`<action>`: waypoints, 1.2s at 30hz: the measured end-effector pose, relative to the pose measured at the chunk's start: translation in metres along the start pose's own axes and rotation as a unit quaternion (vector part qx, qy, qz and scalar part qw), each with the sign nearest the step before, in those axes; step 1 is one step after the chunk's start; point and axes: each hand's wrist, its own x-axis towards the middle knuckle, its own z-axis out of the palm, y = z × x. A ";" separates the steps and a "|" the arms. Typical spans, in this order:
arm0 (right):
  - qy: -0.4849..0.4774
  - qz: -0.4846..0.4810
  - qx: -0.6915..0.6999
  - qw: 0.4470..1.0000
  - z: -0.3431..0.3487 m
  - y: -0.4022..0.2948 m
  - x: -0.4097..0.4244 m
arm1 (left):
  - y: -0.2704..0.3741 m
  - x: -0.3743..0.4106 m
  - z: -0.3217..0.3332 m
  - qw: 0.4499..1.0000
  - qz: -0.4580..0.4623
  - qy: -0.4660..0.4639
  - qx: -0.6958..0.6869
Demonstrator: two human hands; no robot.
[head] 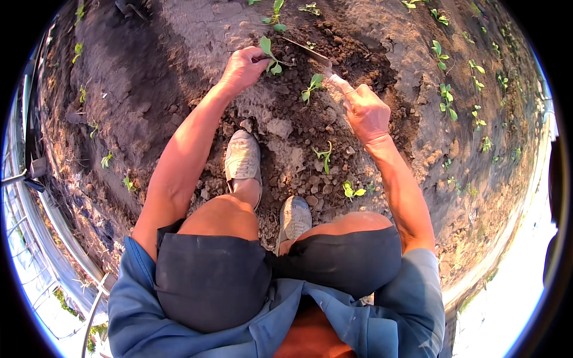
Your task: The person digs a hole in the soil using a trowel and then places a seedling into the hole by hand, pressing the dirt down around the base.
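Note:
At the upper middle, my left hand (pixel 245 69) pinches a leafy green seedling (pixel 274 58) by its stem, just above broken soil. My right hand (pixel 368 109) is closed around the pale handle of a hand trowel (pixel 313 54), whose thin blade points up and left and lies against the loose brown soil (pixel 353 53). Below the blade, between my hands, a small seedling (pixel 312 88) stands in the soil. Two more seedlings, one drooping (pixel 324 156) and one yellow-green (pixel 352 191), are nearer my feet. Whether the held seedling's roots touch the soil cannot be told.
My shoes (pixel 243 156) rest on cloddy ground between my hands and knees. More seedlings (pixel 447 100) grow in rows on the right, with several small ones (pixel 106 159) on the left. Another seedling (pixel 276 18) stands beyond my left hand. Metal rails (pixel 58 232) edge the far left.

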 end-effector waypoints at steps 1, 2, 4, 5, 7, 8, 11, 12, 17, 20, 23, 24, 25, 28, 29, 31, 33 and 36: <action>-0.001 0.009 0.002 1.000 -0.002 -0.001 -0.002 | -0.001 0.001 0.001 1.000 0.000 0.000 -0.005; -0.005 0.046 0.014 0.999 -0.009 -0.001 -0.006 | -0.002 0.002 0.002 1.000 0.000 -0.001 -0.010; -0.009 0.036 0.035 0.999 -0.011 -0.007 -0.013 | -0.007 0.000 0.001 1.000 -0.004 0.001 -0.014; -0.010 0.030 0.046 0.998 -0.010 -0.010 -0.015 | -0.010 0.000 0.000 1.000 -0.005 0.002 -0.017; -0.007 0.043 0.049 0.998 -0.007 -0.009 -0.016 | -0.013 0.004 0.002 1.000 -0.004 -0.005 -0.030; 0.004 0.071 0.071 0.995 -0.010 -0.006 -0.014 | -0.015 0.006 0.002 0.999 -0.007 -0.011 -0.035; 0.045 0.211 0.350 0.912 -0.004 0.003 -0.008 | -0.005 0.003 0.000 0.999 -0.034 -0.032 -0.025; 0.051 0.280 0.485 0.827 -0.003 0.001 -0.004 | 0.001 0.003 -0.002 0.998 -0.044 -0.035 -0.016; -0.236 0.506 0.596 0.578 -0.010 0.012 0.015 | -0.012 0.010 -0.001 0.998 -0.053 -0.039 -0.021; -0.203 0.439 0.703 0.521 -0.013 0.029 0.016 | -0.007 0.006 0.000 0.997 -0.054 -0.025 -0.050; -0.297 0.485 0.583 0.580 -0.006 0.016 0.019 | -0.005 0.010 0.000 0.999 -0.041 -0.030 -0.019; -0.296 0.460 0.604 0.579 -0.011 0.017 0.024 | -0.008 0.009 -0.001 0.999 -0.037 -0.032 -0.018; -0.281 0.469 0.628 0.553 -0.008 0.020 0.024 | -0.011 0.009 -0.001 0.999 -0.033 -0.035 -0.018; -0.271 0.510 0.586 0.568 0.002 0.017 0.023 | -0.011 0.008 0.001 0.998 -0.040 -0.023 -0.041; -0.308 0.487 0.582 0.575 -0.001 0.012 0.018 | -0.009 0.009 0.001 0.997 -0.054 -0.032 -0.042; -0.230 0.471 0.674 0.520 0.002 0.020 0.002 | -0.013 0.011 0.003 0.997 -0.043 -0.032 -0.049; -0.154 0.476 0.689 0.524 -0.012 0.023 -0.007 | -0.021 0.010 0.001 0.997 -0.048 -0.037 -0.041; -0.154 0.536 0.511 0.654 -0.031 0.049 -0.051 | -0.028 0.014 0.000 0.990 -0.081 -0.068 -0.091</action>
